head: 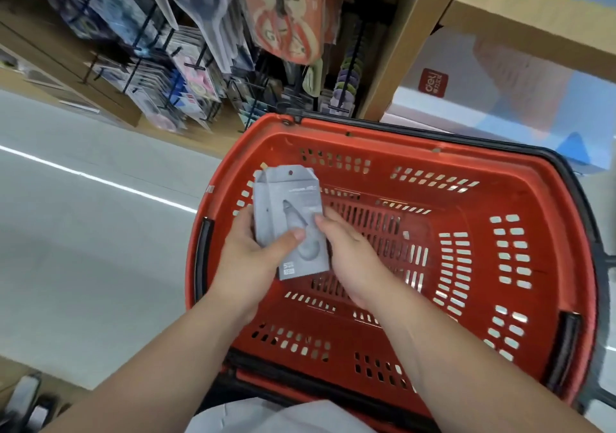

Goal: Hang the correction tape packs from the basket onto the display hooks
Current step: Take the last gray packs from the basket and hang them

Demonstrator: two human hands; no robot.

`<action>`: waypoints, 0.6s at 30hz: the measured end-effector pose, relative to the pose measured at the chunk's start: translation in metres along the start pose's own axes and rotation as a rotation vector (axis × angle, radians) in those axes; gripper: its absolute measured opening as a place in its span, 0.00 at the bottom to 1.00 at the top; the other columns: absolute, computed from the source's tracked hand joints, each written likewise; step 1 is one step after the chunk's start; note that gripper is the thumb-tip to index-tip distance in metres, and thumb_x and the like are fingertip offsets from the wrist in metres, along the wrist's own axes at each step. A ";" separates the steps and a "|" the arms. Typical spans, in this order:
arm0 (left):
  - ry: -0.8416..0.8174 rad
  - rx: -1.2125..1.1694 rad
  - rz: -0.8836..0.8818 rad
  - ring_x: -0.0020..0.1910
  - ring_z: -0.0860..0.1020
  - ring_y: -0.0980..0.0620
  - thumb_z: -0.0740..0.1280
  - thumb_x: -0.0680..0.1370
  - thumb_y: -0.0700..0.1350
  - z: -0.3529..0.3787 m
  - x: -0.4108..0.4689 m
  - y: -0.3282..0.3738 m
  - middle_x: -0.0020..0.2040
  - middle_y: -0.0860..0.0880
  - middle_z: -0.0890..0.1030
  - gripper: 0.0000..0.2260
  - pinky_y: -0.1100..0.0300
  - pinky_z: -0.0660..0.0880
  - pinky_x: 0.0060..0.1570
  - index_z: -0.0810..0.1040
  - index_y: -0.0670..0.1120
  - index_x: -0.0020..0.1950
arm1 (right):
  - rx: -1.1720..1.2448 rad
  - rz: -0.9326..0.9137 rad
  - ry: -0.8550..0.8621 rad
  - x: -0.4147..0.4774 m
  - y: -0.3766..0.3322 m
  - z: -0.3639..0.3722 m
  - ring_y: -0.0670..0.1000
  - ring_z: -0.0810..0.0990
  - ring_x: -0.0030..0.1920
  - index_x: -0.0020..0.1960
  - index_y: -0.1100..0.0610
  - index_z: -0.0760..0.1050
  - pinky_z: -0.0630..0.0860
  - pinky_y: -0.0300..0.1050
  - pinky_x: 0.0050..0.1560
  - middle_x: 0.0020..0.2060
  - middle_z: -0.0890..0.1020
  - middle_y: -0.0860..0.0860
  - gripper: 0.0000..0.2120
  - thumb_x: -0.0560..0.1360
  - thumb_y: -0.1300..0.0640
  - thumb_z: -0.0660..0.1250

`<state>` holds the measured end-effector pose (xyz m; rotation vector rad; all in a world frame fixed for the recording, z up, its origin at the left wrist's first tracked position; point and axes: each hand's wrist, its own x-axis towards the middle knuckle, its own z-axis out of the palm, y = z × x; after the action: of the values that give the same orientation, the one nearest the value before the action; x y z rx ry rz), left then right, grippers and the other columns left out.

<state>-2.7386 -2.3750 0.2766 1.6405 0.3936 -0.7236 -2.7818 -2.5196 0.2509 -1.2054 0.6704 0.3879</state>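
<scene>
Head view, and both hands are locked on a small stack of flat grey cardboard correction tape packs (288,205), held up over the slotted red plastic basket (400,134). The left hand (253,256) clamps the stack, thumb laid across the front face. The right hand (350,259) pinches the right edge, thumb on top. So the grip is closed on the packs from both sides.

Here is the danger. The packs look fanned, one peeking out behind the other, so if either hand lets go they could slide apart and drop straight below the grip. The round hang hole (290,172) sits at the far end from the grip and looks small, so a tilted pack could miss a prong. The black wire display hooks (156,42), up and left of the grip, look crowded with hanging goods, so a snag seems likely.

Inside the basket, right of the grip, I see only one pale scrap (406,234) on the floor. What it is, I cannot tell. The hands hide the floor directly beneath.
</scene>
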 end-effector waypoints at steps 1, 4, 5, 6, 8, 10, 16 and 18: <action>0.053 0.000 0.020 0.51 0.88 0.49 0.77 0.76 0.39 -0.008 0.000 0.006 0.54 0.49 0.88 0.20 0.53 0.85 0.47 0.77 0.51 0.65 | 0.083 0.044 -0.022 0.007 0.004 0.001 0.53 0.85 0.54 0.68 0.48 0.77 0.81 0.56 0.58 0.54 0.86 0.53 0.17 0.84 0.48 0.57; 0.157 0.040 0.086 0.48 0.88 0.50 0.76 0.77 0.37 -0.040 0.003 0.025 0.52 0.49 0.87 0.18 0.56 0.85 0.42 0.76 0.53 0.61 | 0.114 0.101 0.076 0.033 0.017 -0.007 0.53 0.82 0.47 0.70 0.50 0.75 0.78 0.50 0.47 0.47 0.83 0.54 0.16 0.85 0.50 0.56; 0.179 0.061 0.105 0.47 0.88 0.50 0.76 0.76 0.38 -0.051 0.004 0.031 0.52 0.50 0.87 0.18 0.57 0.85 0.40 0.76 0.53 0.60 | 0.022 0.138 0.143 0.042 0.024 -0.011 0.51 0.82 0.47 0.69 0.51 0.74 0.78 0.47 0.47 0.47 0.84 0.50 0.14 0.86 0.52 0.58; 0.195 0.073 0.125 0.47 0.88 0.52 0.76 0.76 0.38 -0.062 0.007 0.036 0.52 0.50 0.87 0.18 0.59 0.84 0.39 0.75 0.53 0.59 | -0.068 0.186 0.197 0.052 0.032 -0.014 0.50 0.82 0.50 0.69 0.51 0.74 0.79 0.47 0.51 0.50 0.84 0.48 0.14 0.85 0.52 0.61; 0.209 0.082 0.143 0.46 0.87 0.54 0.75 0.77 0.37 -0.079 0.015 0.040 0.52 0.51 0.86 0.17 0.63 0.82 0.37 0.75 0.53 0.59 | -0.259 0.246 0.241 0.073 0.054 -0.017 0.50 0.80 0.55 0.69 0.51 0.74 0.77 0.48 0.59 0.57 0.82 0.47 0.17 0.82 0.50 0.68; 0.213 0.063 0.122 0.48 0.87 0.53 0.75 0.77 0.37 -0.092 0.022 0.039 0.52 0.51 0.86 0.16 0.62 0.82 0.37 0.75 0.52 0.59 | -0.425 0.272 0.223 0.096 0.077 -0.015 0.51 0.79 0.52 0.66 0.50 0.75 0.75 0.44 0.55 0.53 0.81 0.47 0.17 0.79 0.50 0.71; 0.156 0.004 0.072 0.51 0.88 0.47 0.78 0.64 0.48 -0.113 0.034 0.035 0.55 0.48 0.88 0.30 0.49 0.82 0.48 0.77 0.50 0.65 | -0.698 0.442 0.301 0.165 0.155 -0.006 0.58 0.84 0.53 0.61 0.58 0.79 0.80 0.47 0.54 0.56 0.85 0.56 0.25 0.73 0.41 0.70; 0.124 0.004 0.070 0.52 0.88 0.46 0.78 0.60 0.53 -0.116 0.036 0.035 0.56 0.47 0.88 0.35 0.50 0.83 0.47 0.77 0.50 0.67 | -0.659 0.479 0.337 0.187 0.191 -0.008 0.59 0.85 0.54 0.60 0.58 0.80 0.83 0.52 0.56 0.56 0.86 0.57 0.32 0.66 0.35 0.69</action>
<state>-2.6623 -2.2743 0.2874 1.6994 0.4215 -0.5719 -2.7605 -2.4780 -0.0124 -1.7537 1.1862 0.8632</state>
